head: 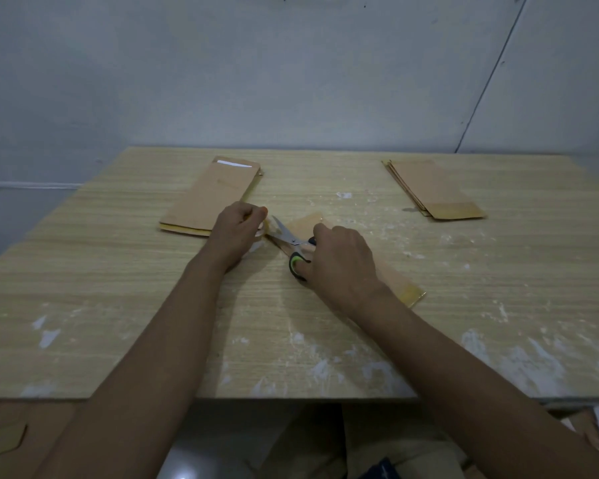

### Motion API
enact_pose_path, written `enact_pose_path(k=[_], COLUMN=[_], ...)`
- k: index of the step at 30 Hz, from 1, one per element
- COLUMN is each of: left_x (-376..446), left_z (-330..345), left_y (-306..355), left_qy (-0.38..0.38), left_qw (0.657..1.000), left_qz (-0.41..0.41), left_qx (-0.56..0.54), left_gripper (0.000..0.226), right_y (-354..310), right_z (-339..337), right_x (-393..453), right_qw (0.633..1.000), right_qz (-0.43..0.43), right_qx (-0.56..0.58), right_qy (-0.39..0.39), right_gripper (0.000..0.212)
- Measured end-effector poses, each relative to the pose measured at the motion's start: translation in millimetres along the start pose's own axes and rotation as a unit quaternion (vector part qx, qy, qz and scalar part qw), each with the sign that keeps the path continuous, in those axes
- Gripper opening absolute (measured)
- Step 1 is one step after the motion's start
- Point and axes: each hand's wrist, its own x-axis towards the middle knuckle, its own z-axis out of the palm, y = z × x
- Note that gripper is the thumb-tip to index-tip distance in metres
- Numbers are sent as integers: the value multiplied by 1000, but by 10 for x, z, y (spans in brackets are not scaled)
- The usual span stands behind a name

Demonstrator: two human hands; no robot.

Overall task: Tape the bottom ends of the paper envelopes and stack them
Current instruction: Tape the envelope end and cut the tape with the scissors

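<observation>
Scissors [284, 235] in right hand [343, 261]

envelope stacks [211, 198] left, [433, 188] right, on table [118, 305]

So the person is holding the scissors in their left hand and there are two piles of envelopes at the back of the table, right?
Not quite. The head view shows the scissors in the right hand, not the left. The left hand is pinching something pale by the blades, too small to tell what. The rest is right: two envelope piles, the left pile and the right pile, lie at the back of the table.
</observation>
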Motion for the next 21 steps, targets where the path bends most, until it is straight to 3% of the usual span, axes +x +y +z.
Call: enact_pose_path(k=[6, 11, 21], left_x=[-42, -59, -107], left_z=[-29, -60, -12], left_y=[47, 90, 190], left_qy=[-5, -6, -13], left_qw=[999, 996, 989], left_qz=[-4, -42, -11], left_qx=[-37, -81, -145], left_gripper=[46, 35, 41], right_y=[22, 7, 15], right_z=[48, 42, 18], right_x=[0, 1, -23], right_qw=[1000, 1000, 1000], right_qz=[2, 2, 16], right_qx=[8, 2, -7], right_qy=[-1, -6, -9], right_gripper=[46, 46, 58])
